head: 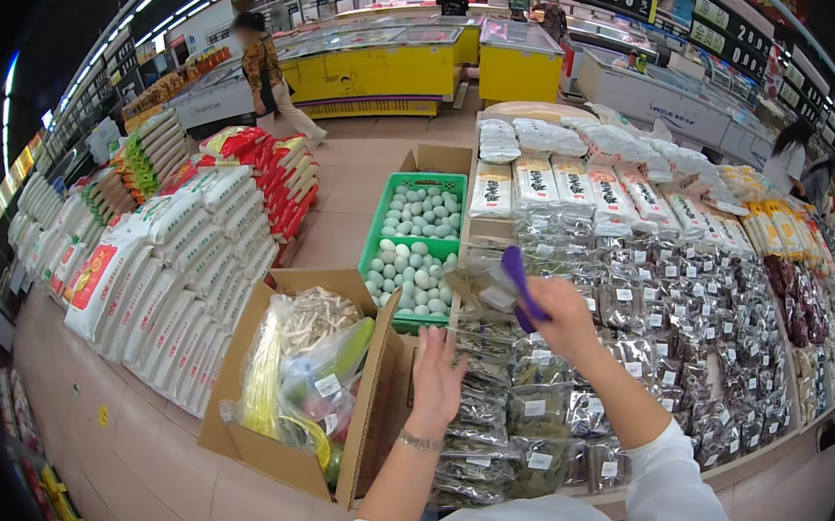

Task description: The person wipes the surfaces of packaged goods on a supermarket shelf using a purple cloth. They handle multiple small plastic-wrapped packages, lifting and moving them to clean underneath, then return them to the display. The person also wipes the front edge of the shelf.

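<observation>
My right hand [563, 319] grips a purple tool [517, 281], seen partly edge-on, so its exact kind is unclear. Just left of the tool is a clear plastic packet [490, 290] with a white label; whether the two touch I cannot tell. My left hand [436, 375] holds nothing, its fingers raised and somewhat spread. It hovers by the left edge of a display of stacked, labelled clear packets [535, 407] of dark dried goods. Green crates of pale blue-green eggs [419, 275] stand beyond it.
To the left, an open cardboard box [240, 458] holds bagged goods and a yellow bundle. Farther left rise stacked white sacks [151, 316]. White packets [534, 181] line the display's back. A person [268, 79] walks past yellow chest freezers [370, 77]; others are farther off.
</observation>
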Motion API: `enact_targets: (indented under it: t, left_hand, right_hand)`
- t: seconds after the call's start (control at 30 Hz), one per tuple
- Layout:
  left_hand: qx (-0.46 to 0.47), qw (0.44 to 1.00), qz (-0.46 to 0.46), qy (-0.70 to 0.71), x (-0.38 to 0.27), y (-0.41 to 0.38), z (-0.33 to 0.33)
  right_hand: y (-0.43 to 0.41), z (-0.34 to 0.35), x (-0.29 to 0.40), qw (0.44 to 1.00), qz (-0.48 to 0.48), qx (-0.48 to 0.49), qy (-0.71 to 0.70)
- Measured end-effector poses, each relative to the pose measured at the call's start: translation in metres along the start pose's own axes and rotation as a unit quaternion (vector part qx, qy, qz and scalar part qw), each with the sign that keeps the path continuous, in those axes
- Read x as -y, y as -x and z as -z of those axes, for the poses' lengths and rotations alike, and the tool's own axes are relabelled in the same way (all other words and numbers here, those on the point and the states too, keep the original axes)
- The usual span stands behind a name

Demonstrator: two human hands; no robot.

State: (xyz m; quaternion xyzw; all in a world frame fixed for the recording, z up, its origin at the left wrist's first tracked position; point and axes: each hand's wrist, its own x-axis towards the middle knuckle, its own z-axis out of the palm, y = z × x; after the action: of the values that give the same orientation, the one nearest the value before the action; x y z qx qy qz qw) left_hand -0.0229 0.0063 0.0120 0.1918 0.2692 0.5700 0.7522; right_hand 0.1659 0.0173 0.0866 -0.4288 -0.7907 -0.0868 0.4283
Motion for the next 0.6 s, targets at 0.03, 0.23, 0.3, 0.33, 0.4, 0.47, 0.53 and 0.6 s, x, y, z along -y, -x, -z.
enact_targets:
  t: [0.03,0.23,0.3,0.33,0.4,0.47,0.53,0.6]
  left_hand:
    - [0.053,0.998,0.009,0.038,0.001,0.001,-0.003]
    - [0.022,1.000,-0.001,0.009,0.004,-0.002,-0.027]
    - [0.052,0.998,-0.009,0.044,0.005,0.002,-0.026]
    - [0.065,0.996,-0.015,0.061,0.003,0.004,-0.027]
    - [0.084,0.994,-0.006,0.067,0.003,0.005,-0.030]
    - [0.105,0.990,0.050,0.083,0.014,0.000,-0.022]
    - [0.065,0.993,0.059,0.075,0.018,0.006,-0.027]
    - [0.054,0.991,0.070,0.099,0.019,0.003,-0.024]
  right_hand:
    - [0.004,-0.001,0.009,0.999,0.038,0.035,0.000]
    - [0.034,-0.008,0.032,0.974,0.086,0.188,-0.094]
    - [0.032,-0.002,0.023,0.977,0.033,0.141,-0.156]
    - [0.029,0.002,0.023,0.988,-0.002,0.052,-0.145]
    - [0.025,0.004,0.024,0.997,-0.017,-0.002,-0.078]
    - [0.023,-0.007,0.033,0.994,0.018,0.086,-0.064]
    - [0.019,-0.020,0.046,0.989,0.052,0.135,-0.038]
    - [0.021,-0.035,0.031,0.993,0.037,0.107,-0.018]
